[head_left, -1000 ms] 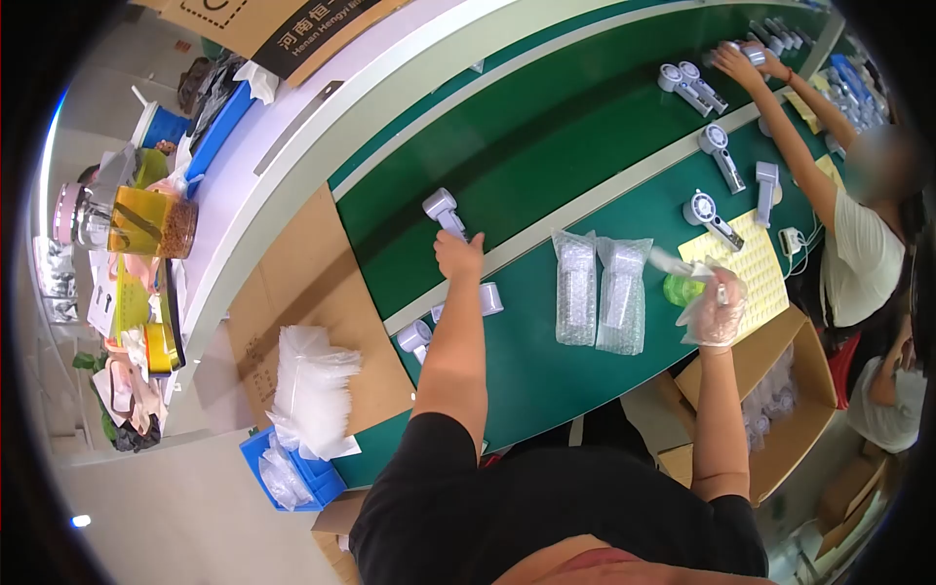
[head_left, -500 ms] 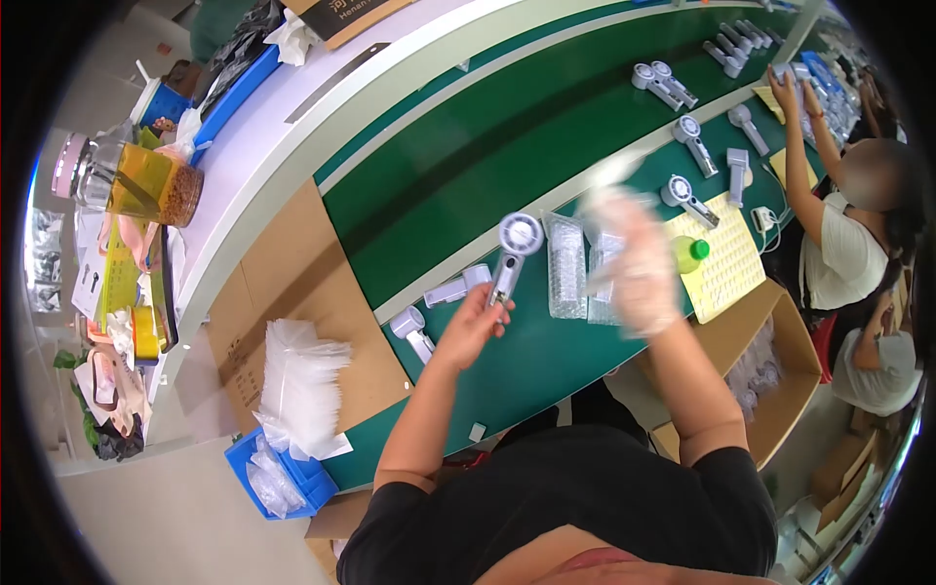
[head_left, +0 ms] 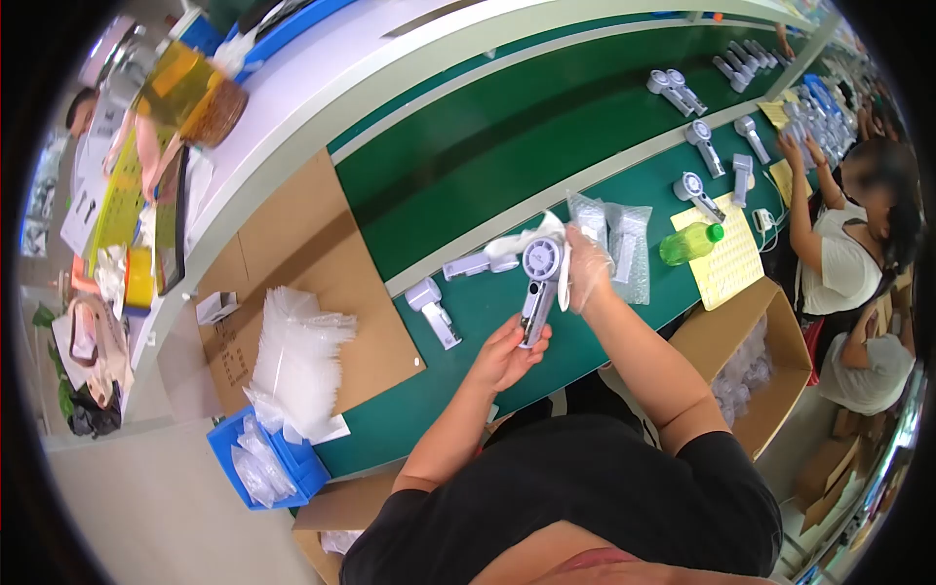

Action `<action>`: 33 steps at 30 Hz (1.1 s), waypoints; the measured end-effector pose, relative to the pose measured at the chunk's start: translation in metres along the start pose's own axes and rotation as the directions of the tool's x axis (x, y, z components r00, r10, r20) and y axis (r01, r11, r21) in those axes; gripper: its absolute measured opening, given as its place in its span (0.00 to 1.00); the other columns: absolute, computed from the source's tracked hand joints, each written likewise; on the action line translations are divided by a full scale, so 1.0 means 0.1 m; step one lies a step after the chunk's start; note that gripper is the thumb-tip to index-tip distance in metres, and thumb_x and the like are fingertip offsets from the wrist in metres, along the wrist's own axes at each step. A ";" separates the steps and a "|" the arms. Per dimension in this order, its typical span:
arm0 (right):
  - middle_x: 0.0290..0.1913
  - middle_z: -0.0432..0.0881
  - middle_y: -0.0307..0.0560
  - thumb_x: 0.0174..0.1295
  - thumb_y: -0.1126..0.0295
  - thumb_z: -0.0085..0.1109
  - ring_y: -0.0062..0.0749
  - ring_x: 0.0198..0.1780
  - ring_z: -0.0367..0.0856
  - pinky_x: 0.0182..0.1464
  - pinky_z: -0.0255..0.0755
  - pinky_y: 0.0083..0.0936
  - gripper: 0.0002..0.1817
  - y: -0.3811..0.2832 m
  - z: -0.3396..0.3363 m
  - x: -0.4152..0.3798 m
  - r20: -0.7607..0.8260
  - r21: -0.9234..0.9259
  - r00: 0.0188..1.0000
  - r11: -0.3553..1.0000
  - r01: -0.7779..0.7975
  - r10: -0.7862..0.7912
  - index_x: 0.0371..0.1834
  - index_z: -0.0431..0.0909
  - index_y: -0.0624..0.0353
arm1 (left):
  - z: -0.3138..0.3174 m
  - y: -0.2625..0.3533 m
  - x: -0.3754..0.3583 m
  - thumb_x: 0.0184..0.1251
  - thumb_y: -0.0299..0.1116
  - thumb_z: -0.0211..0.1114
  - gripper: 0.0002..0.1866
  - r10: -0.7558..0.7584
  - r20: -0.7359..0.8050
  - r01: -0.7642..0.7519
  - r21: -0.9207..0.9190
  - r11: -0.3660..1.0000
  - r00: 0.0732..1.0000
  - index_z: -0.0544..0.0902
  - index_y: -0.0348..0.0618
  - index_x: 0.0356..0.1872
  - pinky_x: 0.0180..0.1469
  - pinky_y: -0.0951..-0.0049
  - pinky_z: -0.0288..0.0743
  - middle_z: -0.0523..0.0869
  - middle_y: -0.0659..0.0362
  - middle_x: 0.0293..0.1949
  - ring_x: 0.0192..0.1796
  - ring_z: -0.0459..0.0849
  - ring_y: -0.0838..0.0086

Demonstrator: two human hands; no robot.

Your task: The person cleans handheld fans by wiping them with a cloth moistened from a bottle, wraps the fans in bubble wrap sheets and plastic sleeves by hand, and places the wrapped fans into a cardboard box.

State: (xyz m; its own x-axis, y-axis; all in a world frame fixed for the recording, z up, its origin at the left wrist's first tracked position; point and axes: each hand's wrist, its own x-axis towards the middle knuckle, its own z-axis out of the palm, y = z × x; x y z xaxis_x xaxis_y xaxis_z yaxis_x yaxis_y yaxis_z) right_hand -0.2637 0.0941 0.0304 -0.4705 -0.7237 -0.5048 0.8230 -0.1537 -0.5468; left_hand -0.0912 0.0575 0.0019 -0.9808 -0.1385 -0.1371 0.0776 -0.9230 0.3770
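My left hand is closed around the handle of a pale lilac handheld fan, whose round head points away from me. A thin clear plastic glove covers my right hand. That hand grips a white cloth, which drapes behind and beside the fan's head; the fingertips are partly hidden. To the left lie two more handheld fans, one with its head toward the back and one on its side partly behind the cloth. Bubble-wrap bags rest on the green table just beyond my right hand.
A green-capped bottle lies by a yellow dimpled mat. White sleeves are stacked on cardboard at left, above a blue bin. An open carton stands right. Co-workers sit at far right, near more fans.
My right hand has come left from over the bubble-wrap bags, bringing the white cloth to the fan's head. My left hand still holds the fan, now slightly lower and further right. The view has shifted.
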 end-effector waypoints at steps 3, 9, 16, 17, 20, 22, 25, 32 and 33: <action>0.35 0.76 0.44 0.64 0.57 0.33 0.32 0.35 0.76 0.40 0.71 0.31 0.18 0.36 0.01 -0.01 -0.050 0.163 0.993 0.982 -0.100 0.109 0.42 0.68 0.59 | -0.17 -0.09 -0.04 0.61 0.38 0.52 0.20 0.085 -0.128 -0.090 -0.034 0.995 0.988 0.64 0.41 0.52 0.33 0.80 0.63 0.74 0.55 0.41 0.35 0.68 0.76; 0.38 0.76 0.44 0.59 0.53 0.45 0.27 0.38 0.76 0.41 0.71 0.26 0.22 1.16 -0.34 0.16 0.143 -0.183 0.985 0.981 -0.065 0.092 0.49 0.66 0.58 | -1.11 -0.29 -0.26 0.63 0.40 0.49 0.16 -0.063 -0.192 -0.013 -0.368 0.930 0.979 0.70 0.42 0.46 0.32 0.79 0.66 0.76 0.58 0.39 0.37 0.74 0.74; 0.39 0.77 0.45 0.48 0.73 0.58 0.28 0.39 0.76 0.40 0.73 0.23 0.21 1.44 0.01 0.10 0.294 -0.703 0.917 0.711 0.017 0.269 0.46 0.68 0.62 | -1.39 -0.40 -0.57 0.64 0.50 0.44 0.20 -0.131 -0.388 -0.004 -0.329 0.944 0.912 0.72 0.42 0.36 0.22 0.86 0.67 0.78 0.61 0.26 0.23 0.74 0.80; 0.39 0.77 0.45 0.47 0.74 0.59 0.28 0.38 0.76 0.39 0.73 0.23 0.21 1.53 0.00 0.07 0.273 -0.750 0.910 0.661 -0.001 0.311 0.46 0.68 0.62 | -1.44 -0.40 -0.64 0.64 0.50 0.44 0.20 -0.113 -0.431 -0.027 -0.305 0.952 0.895 0.72 0.43 0.34 0.21 0.85 0.66 0.77 0.62 0.25 0.21 0.72 0.80; 0.36 0.77 0.44 0.50 0.72 0.56 0.28 0.36 0.77 0.38 0.73 0.24 0.17 1.86 -0.16 0.14 0.225 -0.642 0.878 0.742 -0.192 0.422 0.45 0.68 0.62 | -1.17 -0.09 -0.99 0.62 0.52 0.46 0.20 -0.135 -0.521 0.087 -0.115 0.990 0.843 0.73 0.44 0.30 0.20 0.83 0.64 0.76 0.64 0.21 0.18 0.70 0.81; 0.33 0.77 0.43 0.53 0.70 0.53 0.28 0.32 0.76 0.35 0.72 0.24 0.14 2.03 -0.18 0.13 0.150 -0.547 0.857 0.764 -0.343 0.492 0.42 0.69 0.62 | -1.33 -0.08 -1.22 0.60 0.43 0.53 0.14 0.159 -0.678 0.126 0.351 0.928 0.717 0.75 0.42 0.27 0.21 0.80 0.65 0.76 0.64 0.20 0.20 0.71 0.81; 0.32 0.77 0.43 0.54 0.71 0.52 0.28 0.31 0.76 0.35 0.72 0.24 0.12 2.21 -0.14 0.09 0.112 -0.616 0.861 0.714 -0.332 0.497 0.41 0.69 0.62 | -0.66 0.82 -1.66 0.56 0.31 0.56 0.09 0.914 -0.405 0.257 0.881 0.397 -0.024 0.77 0.37 0.22 0.22 0.77 0.65 0.76 0.62 0.16 0.21 0.71 0.83; 0.30 0.76 0.43 0.54 0.73 0.51 0.26 0.31 0.75 0.35 0.71 0.23 0.11 2.44 0.04 0.01 0.152 -0.751 0.803 0.595 -0.285 0.577 0.41 0.69 0.61 | -1.21 1.48 -2.03 0.50 0.30 0.62 0.13 0.895 -0.084 0.556 0.757 0.343 -0.438 0.77 0.33 0.36 0.32 0.71 0.68 0.74 0.52 0.28 0.30 0.72 0.66; 0.30 0.76 0.43 0.54 0.72 0.51 0.26 0.32 0.75 0.35 0.71 0.23 0.11 2.46 0.07 -0.01 0.131 -0.751 0.803 0.587 -0.302 0.581 0.41 0.69 0.62 | -1.20 1.54 -2.05 0.50 0.30 0.62 0.12 0.887 -0.077 0.561 0.749 0.353 -0.456 0.77 0.33 0.34 0.33 0.70 0.67 0.73 0.53 0.27 0.29 0.72 0.66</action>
State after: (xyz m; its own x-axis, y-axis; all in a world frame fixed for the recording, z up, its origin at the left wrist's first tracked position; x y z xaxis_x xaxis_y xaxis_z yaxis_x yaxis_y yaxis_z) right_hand -0.0586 0.0519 -0.0986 0.1418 -0.7590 -0.6355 0.3868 0.6334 -0.6702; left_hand 0.1428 -0.0993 -0.0220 0.5295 -0.7829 0.3266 -0.6568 -0.1347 0.7419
